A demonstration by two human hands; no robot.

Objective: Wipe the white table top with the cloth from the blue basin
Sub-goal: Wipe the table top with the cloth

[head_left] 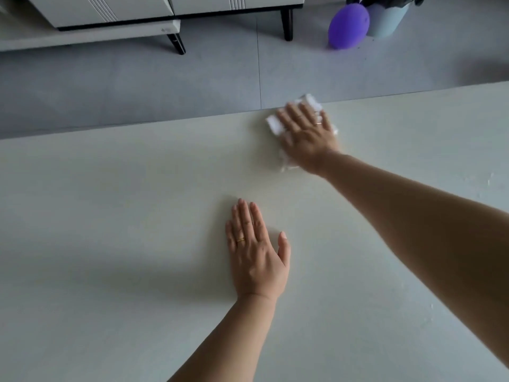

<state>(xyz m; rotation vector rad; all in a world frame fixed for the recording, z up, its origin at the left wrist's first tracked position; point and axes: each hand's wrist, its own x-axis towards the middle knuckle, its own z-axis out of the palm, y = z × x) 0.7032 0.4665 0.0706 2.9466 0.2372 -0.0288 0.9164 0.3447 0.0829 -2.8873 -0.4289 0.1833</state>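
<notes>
The person is stretching both bare arms forward over the wide, flat white counter (110, 244). The right hand (307, 135) is lying flat with straight, slightly spread fingers, pressing on the crumpled white cloth (275, 125). The cloth is sitting at the far edge of the counter, in the upper middle of the frame. The left hand (256, 252) is resting open, palm down, on the counter in the lower middle, well apart from the cloth and holding nothing. On the grey tiled floor (137, 84) at the upper right, a purple balloon (348, 26) is lying just beside a pale blue round bin (387, 19). A white cabinet on black legs (110, 9) is standing at the upper left.
</notes>
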